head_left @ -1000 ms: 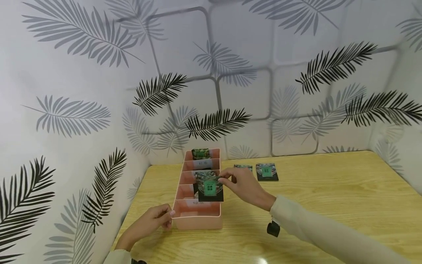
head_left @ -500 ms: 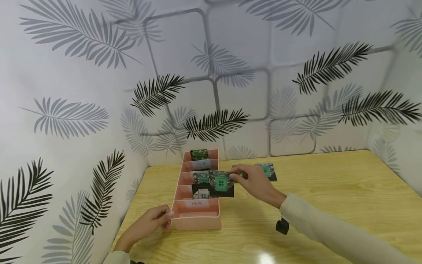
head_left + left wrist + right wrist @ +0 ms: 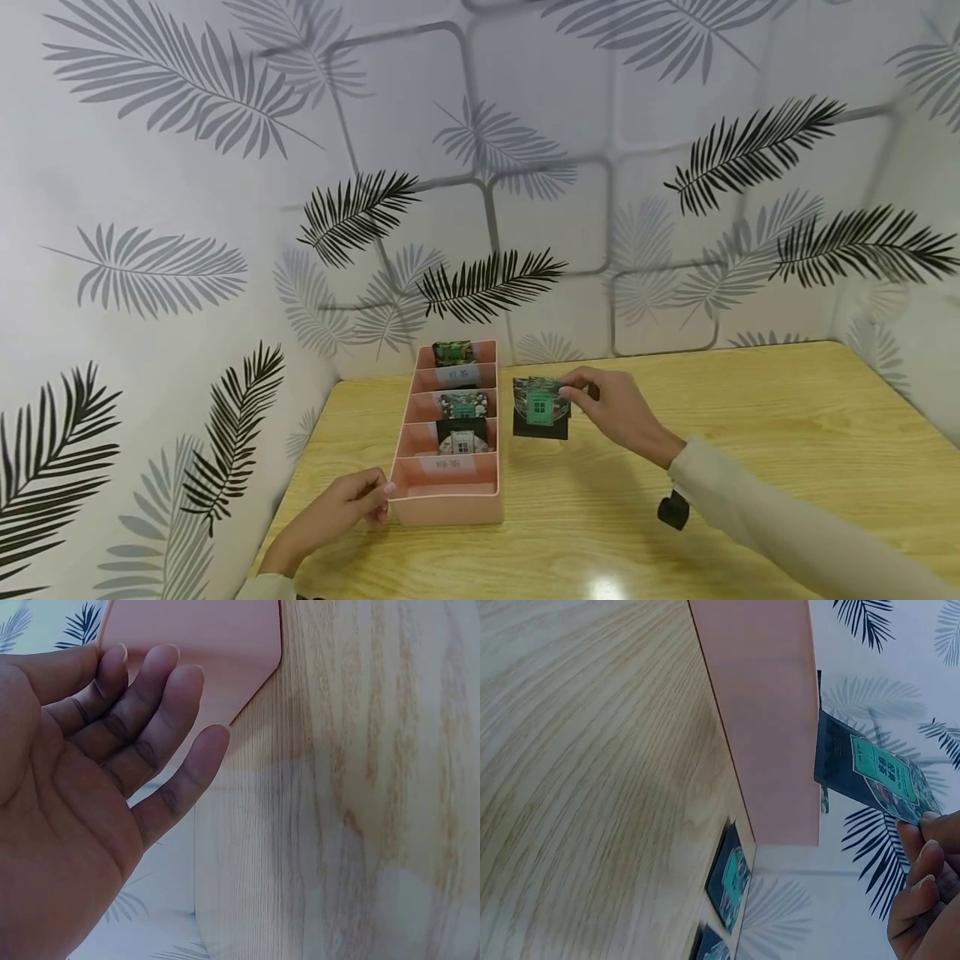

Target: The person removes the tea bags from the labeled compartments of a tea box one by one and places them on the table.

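My right hand (image 3: 621,410) pinches a dark tea packet (image 3: 540,410) with a green label by its edge. The packet hangs above the table, right of a long pink divided box (image 3: 448,510). In the right wrist view the same packet (image 3: 881,769) tilts between thumb and fingers, beside the box wall. My left hand (image 3: 341,510) holds the box's near left corner; thumb and index finger meet at its rim in the left wrist view. Inside the box stand a green-labelled packet (image 3: 462,407), a white-labelled packet (image 3: 462,440) and a greenish packet (image 3: 453,353). The front compartment holds nothing.
Two more dark packets lie on the wooden table (image 3: 735,467); the right wrist view shows a nearer green-labelled packet (image 3: 731,877) and another packet (image 3: 714,946). In the head view, the held packet and hand largely hide them. A leaf-patterned wall (image 3: 555,233) stands behind.
My right hand has carried the pinched packet rightward, from over the box to beside it. The packets in the middle compartments now show fully. My left hand stays at the box corner.
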Demonstrator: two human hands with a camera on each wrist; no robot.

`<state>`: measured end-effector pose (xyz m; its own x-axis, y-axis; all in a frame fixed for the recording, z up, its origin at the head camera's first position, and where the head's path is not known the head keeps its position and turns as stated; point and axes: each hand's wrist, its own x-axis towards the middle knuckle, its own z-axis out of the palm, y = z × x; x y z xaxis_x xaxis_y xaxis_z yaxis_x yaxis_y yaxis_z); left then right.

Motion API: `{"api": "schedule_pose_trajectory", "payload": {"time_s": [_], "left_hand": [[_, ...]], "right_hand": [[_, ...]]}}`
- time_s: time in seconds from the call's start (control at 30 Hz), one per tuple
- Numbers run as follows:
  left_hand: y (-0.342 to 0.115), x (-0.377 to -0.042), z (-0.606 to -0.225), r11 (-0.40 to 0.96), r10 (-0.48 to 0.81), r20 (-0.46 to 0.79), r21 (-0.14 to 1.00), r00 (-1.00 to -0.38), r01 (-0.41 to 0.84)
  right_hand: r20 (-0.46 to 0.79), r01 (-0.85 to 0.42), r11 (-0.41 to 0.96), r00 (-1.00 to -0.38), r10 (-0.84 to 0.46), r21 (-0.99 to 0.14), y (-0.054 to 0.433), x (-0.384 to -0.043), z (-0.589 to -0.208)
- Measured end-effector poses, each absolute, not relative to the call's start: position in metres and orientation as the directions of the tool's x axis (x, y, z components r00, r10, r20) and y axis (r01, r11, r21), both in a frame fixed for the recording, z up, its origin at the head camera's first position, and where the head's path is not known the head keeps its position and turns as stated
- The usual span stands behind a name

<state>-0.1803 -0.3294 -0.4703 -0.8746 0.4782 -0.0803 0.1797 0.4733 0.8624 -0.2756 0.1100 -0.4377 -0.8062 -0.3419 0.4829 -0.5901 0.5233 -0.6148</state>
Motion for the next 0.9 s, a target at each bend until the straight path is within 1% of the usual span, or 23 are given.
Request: {"api": "schedule_pose_trajectory", "payload": {"time_s": [0.6,0.9], "left_hand": [[-0.332,-0.180,-0.469,0.465,0.488,-0.067,0.864,-0.870,0.194],[-0.331,-0.182,-0.471,0.452,0.492,-0.065,0.871,-0.868,0.191]], "right_hand": [[0.454,-0.531,0.581,-0.843,-0.288,-0.617,0.152,-0.285,-0.459],[0.439,-0.488,0.643,-0.863,-0.251,-0.590,0.179,-0.294,-0.464]]}}
